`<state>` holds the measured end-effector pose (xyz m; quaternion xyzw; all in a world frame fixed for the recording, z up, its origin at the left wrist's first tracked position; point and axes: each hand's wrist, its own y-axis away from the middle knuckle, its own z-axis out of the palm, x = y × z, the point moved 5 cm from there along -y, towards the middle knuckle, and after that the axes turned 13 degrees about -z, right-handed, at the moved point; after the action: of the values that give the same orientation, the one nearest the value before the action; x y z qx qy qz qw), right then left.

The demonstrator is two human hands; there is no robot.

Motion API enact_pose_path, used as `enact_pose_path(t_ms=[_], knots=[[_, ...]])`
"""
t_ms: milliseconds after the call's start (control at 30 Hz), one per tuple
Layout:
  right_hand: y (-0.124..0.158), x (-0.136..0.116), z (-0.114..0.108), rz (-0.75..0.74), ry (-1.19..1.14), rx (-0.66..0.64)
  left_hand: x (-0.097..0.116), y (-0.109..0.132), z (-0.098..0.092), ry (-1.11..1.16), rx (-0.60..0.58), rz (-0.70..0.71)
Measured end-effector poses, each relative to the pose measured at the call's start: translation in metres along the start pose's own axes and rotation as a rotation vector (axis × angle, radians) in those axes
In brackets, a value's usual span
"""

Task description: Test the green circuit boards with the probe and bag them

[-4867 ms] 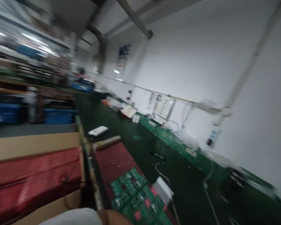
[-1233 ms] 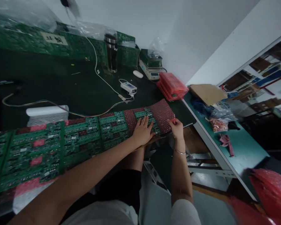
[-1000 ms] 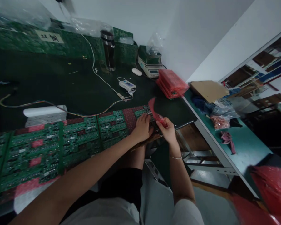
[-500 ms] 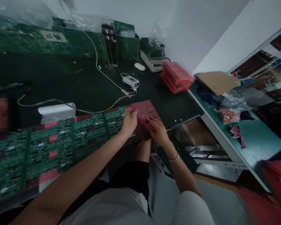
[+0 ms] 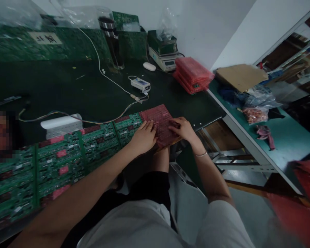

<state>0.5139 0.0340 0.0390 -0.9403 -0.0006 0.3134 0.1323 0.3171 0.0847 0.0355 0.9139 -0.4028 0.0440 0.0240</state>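
A row of green circuit boards [image 5: 98,139] lies along the near edge of a dark bench [image 5: 67,93], on pink bubble wrap. The right end of the row is covered by a folded pink bubble-wrap sheet [image 5: 161,122]. My left hand [image 5: 144,136] rests flat on the left part of that sheet, fingers stretched out. My right hand [image 5: 183,128] presses on its right edge, fingers bent over the wrap.
A stack of pink wrapped packs [image 5: 192,74] sits at the bench's far right, beside a small scale [image 5: 164,57], a metal tumbler [image 5: 111,41], a white meter [image 5: 140,83] with cables and a white box [image 5: 62,124]. A teal table [image 5: 274,144] stands to the right.
The pink wrap's free end was lifted by my right hand and folded over the last board; both hands now press it down. The view shifted from the far bench to here.
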Motion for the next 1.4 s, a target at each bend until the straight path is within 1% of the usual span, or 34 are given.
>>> enact_pose_path(t_ms=[67, 133, 200, 267, 367, 500, 600, 667, 733, 833, 933, 1033, 1100, 1167, 1233, 1300, 1400], knots=[[-0.008, 0.002, 0.004, -0.027, -0.121, -0.106, -0.007, 0.001, -0.006, 0.030, -0.013, 0.006], [-0.014, 0.002, 0.005, -0.058, -0.221, -0.161, -0.022, 0.005, -0.015, 0.043, 0.003, -0.034], [-0.018, 0.002, 0.004, -0.079, -0.269, -0.187, -0.043, 0.012, -0.022, 0.002, 0.005, -0.131], [-0.020, 0.003, 0.002, -0.094, -0.268, -0.198, -0.061, 0.021, -0.025, -0.044, -0.029, -0.203], [-0.023, 0.004, 0.000, -0.116, -0.257, -0.229, -0.072, 0.030, -0.025, -0.034, -0.066, -0.205], [-0.027, 0.003, -0.001, -0.128, -0.230, -0.245, -0.075, 0.030, -0.025, -0.024, -0.031, -0.208], [-0.029, 0.000, -0.003, -0.135, -0.198, -0.246, -0.072, 0.031, -0.032, -0.011, 0.011, -0.215], [-0.029, -0.003, -0.004, -0.140, -0.179, -0.248, -0.065, 0.031, -0.039, 0.050, 0.046, -0.187], [-0.030, -0.006, -0.005, -0.143, -0.165, -0.252, -0.055, 0.029, -0.043, 0.117, 0.052, -0.160], [-0.030, -0.012, -0.007, -0.140, -0.136, -0.267, -0.041, 0.020, -0.038, 0.144, 0.009, -0.171], [-0.032, -0.021, -0.011, -0.131, -0.079, -0.278, -0.036, 0.011, -0.026, 0.153, -0.008, -0.200], [-0.035, -0.040, -0.017, -0.151, 0.006, -0.269, -0.040, 0.009, -0.016, 0.195, 0.007, -0.216], [-0.038, -0.059, -0.018, -0.166, 0.035, -0.256, -0.044, 0.013, -0.012, 0.241, 0.029, -0.232], [-0.040, -0.083, -0.012, -0.196, -0.004, -0.266, -0.049, 0.018, -0.009, 0.296, 0.066, -0.264], [-0.039, -0.109, 0.005, -0.236, -0.094, -0.304, -0.056, 0.023, -0.009, 0.360, 0.127, -0.307], [-0.036, -0.134, 0.028, -0.272, -0.127, -0.316, -0.068, 0.026, -0.009, 0.432, 0.211, -0.361], [-0.027, -0.162, 0.068, -0.294, 0.017, -0.301, -0.096, 0.026, -0.008, 0.532, 0.323, -0.489]])
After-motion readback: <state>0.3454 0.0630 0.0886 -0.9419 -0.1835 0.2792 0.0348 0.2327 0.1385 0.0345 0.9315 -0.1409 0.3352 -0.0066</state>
